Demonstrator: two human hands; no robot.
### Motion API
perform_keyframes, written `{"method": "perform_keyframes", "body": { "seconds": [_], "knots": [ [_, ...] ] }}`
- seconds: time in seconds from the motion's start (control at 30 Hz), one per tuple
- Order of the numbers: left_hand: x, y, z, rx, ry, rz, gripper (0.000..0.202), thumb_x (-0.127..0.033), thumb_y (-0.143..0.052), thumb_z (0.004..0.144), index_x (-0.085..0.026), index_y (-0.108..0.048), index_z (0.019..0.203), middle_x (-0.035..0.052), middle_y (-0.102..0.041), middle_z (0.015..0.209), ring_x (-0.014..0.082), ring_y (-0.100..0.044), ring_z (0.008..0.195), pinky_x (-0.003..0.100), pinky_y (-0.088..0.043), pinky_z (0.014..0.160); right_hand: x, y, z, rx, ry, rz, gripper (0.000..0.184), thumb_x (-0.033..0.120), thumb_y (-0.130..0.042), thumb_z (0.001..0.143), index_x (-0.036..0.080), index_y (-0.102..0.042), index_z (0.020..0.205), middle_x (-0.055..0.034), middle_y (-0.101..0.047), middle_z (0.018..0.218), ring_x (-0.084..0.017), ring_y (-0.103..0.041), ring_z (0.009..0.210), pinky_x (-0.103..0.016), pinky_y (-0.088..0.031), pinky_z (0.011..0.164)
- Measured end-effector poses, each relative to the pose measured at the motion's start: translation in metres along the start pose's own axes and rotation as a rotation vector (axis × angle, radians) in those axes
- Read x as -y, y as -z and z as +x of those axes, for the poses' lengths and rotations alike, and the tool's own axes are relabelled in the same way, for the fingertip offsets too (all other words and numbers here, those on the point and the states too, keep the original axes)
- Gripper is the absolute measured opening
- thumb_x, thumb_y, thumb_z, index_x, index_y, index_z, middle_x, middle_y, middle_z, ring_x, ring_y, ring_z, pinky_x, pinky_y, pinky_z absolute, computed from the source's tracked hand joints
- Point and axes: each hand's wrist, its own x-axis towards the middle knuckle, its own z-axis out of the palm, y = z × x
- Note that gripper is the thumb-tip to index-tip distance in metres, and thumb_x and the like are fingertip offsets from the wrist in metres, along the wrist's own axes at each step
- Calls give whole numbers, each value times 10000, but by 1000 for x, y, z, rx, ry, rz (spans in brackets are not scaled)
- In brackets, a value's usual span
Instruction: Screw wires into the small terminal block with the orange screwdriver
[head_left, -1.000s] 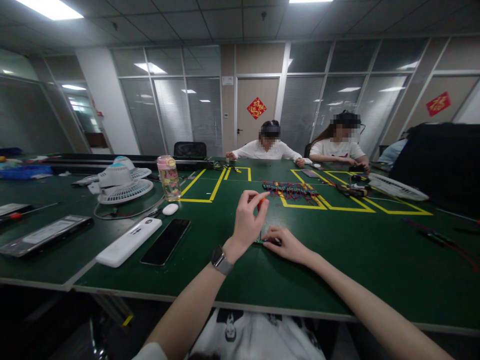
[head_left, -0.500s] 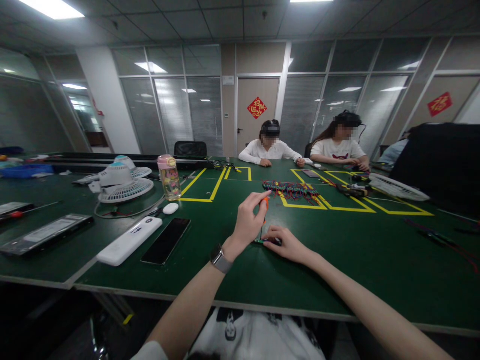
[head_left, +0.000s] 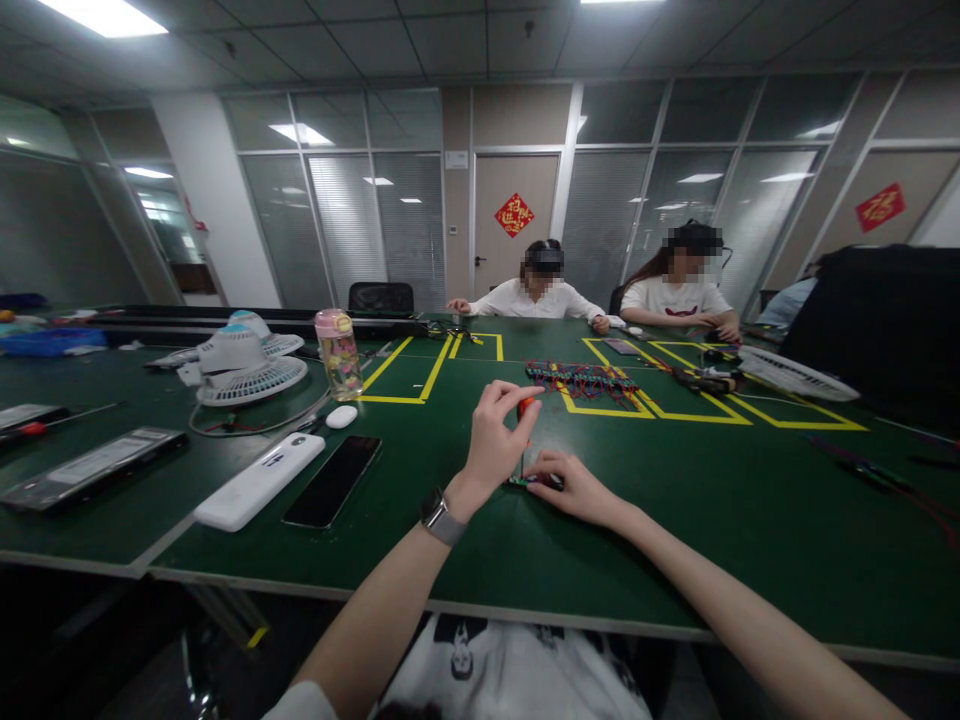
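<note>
My left hand [head_left: 497,432], with a watch on its wrist, is closed on the orange handle of a screwdriver [head_left: 527,408]. The screwdriver stands upright, its thin shaft running down to a small green circuit board [head_left: 517,482] on the table. My right hand [head_left: 570,487] lies low beside it, fingers closed on the board's right side and holding it against the table. A small dark part [head_left: 556,482] shows under the right fingers; its kind cannot be made out. Beyond my hands lies a row of small boards with red and blue wires [head_left: 581,380].
On the left are a black phone [head_left: 334,482], a white power bank [head_left: 260,482], a white oval case [head_left: 342,417], a bottle [head_left: 340,358], fans [head_left: 251,375] and a hard drive [head_left: 94,468]. Two people sit across the green table [head_left: 450,560], which has yellow tape outlines.
My left fingers have shifted slightly around the screwdriver handle. My right hand stays put. Across the table, one person's hand has moved outward to the left.
</note>
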Motion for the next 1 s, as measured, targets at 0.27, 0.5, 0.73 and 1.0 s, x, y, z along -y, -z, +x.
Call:
{"method": "perform_keyframes", "body": {
  "seconds": [0.27,0.5,0.73,1.0],
  "knots": [
    [2,-1,0,108,-11,-109,319,-183,-387,952,-215,-612,1176,58,-638,1070,171,-573,1006,320,-456,902,1,0,1,1,2,-1,193,297,-583,868,173,-714,938,-44,-599,803,-148,-567,690,-264,-447,647],
    [-1,0,-1,50,-9,-11,248,-232,-501,913,-233,-656,1107,48,-589,995,169,-567,953,306,-463,869,-2,-1,1,-4,3,2,196,301,-590,865,175,-717,943,-46,-606,803,-152,-566,699,-276,-453,670],
    [-2,0,-1,27,-11,-13,205,-240,-536,898,-229,-682,1043,41,-596,949,164,-577,915,296,-471,842,-1,-1,0,-4,2,-6,192,297,-588,866,179,-716,945,-48,-611,816,-155,-573,707,-272,-452,672],
    [-3,-1,0,68,-16,-65,248,-171,-492,911,-225,-650,1095,50,-633,1028,171,-589,985,313,-459,894,-1,-1,1,1,4,-9,183,279,-583,865,180,-714,944,-41,-600,805,-145,-564,683,-260,-443,646]
  ]
}}
